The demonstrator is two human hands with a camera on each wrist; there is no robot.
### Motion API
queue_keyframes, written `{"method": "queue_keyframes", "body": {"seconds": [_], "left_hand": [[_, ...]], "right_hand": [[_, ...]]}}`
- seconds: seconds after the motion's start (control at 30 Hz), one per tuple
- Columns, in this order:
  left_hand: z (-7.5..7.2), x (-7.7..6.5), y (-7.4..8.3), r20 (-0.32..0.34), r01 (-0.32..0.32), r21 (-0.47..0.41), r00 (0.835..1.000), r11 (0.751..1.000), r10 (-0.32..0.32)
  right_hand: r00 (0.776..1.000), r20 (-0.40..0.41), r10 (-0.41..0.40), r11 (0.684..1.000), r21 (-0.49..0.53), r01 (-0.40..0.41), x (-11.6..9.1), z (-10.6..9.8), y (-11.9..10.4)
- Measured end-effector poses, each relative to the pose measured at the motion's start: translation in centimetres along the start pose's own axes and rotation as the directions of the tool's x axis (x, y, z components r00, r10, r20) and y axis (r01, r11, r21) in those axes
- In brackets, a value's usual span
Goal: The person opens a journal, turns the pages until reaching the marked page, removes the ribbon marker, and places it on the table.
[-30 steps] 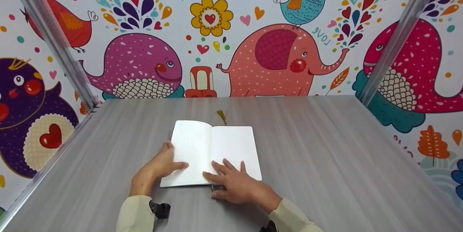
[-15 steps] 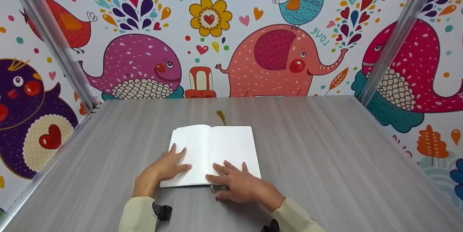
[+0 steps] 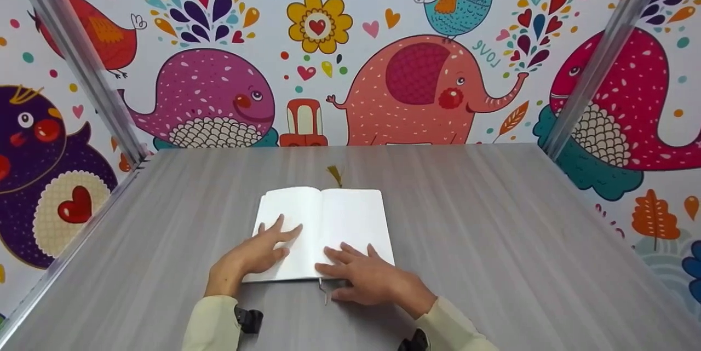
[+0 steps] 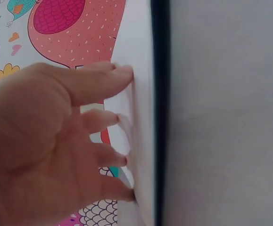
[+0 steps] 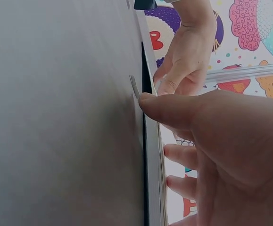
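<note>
An open notebook [image 3: 356,217] with blank white pages and a dark cover lies on the grey table. My left hand [image 3: 254,252] rests on the left page with fingers spread, and in the left wrist view its fingertips [image 4: 124,73] touch the paper. On the lower right page lies my right hand [image 3: 364,280], fingers spread, its thumb off the near edge and beside a thin ribbon end [image 3: 323,292]. The right wrist view shows the page edges [image 5: 157,188] side-on, with the right fingertips on the page. Past the far edge sticks out an olive tassel [image 3: 334,176].
The grey table [image 3: 482,241] extends on all sides of the notebook. Behind it stands a wall [image 3: 378,6] printed with cartoon animals, and metal posts [image 3: 608,61] rise at both back corners. Dark wrist cameras [image 3: 249,320] sit at both cuffs.
My left hand has moved from the left page's outer edge inward onto the page, its fingers now spread. The left page's top corner lies lower. My right hand has shifted slightly right.
</note>
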State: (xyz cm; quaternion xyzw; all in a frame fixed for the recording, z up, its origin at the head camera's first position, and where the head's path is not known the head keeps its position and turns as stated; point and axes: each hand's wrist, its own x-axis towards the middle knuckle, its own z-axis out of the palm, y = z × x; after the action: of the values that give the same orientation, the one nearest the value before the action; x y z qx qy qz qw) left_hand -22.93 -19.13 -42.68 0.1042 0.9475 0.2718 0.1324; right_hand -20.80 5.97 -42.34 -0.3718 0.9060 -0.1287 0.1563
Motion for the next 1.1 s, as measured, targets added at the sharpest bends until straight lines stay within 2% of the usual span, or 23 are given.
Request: {"method": "queue_keyframes", "body": {"seconds": [0.23,0.43,0.6,0.73,0.9,1.1], "left_hand": [[0.1,-0.1,0.3,0.014,0.054,0.02,0.998,0.998,-0.055],[0.4,0.2,0.9,0.009,0.087,-0.003,0.996,0.996,-0.087],[0.4,0.2,1.0,0.018,0.07,-0.003,0.997,0.998,-0.07],[0.2,0.2,0.9,0.032,0.056,0.008,0.998,0.998,-0.056],[0.1,0.1,0.8,0.053,0.043,-0.001,0.998,0.999,-0.043],[0.1,0.0,0.7,0.064,0.045,-0.018,0.997,0.999,-0.043]], "right_hand": [[1.0,0.007,-0.004,1.0,-0.007,0.004,-0.3,-0.4,0.7],[1.0,-0.01,0.009,1.0,-0.001,-0.009,-0.8,-0.5,1.3],[0.998,-0.07,0.01,1.0,-0.024,-0.012,-1.3,-0.5,1.9],[0.992,-0.117,-0.037,0.998,-0.045,0.032,-1.6,-0.4,2.6],[0.989,-0.134,-0.065,0.996,-0.065,0.057,-1.9,-0.6,3.5],[0.987,-0.154,-0.05,0.995,-0.089,0.036,-1.8,-0.7,3.7]]}}
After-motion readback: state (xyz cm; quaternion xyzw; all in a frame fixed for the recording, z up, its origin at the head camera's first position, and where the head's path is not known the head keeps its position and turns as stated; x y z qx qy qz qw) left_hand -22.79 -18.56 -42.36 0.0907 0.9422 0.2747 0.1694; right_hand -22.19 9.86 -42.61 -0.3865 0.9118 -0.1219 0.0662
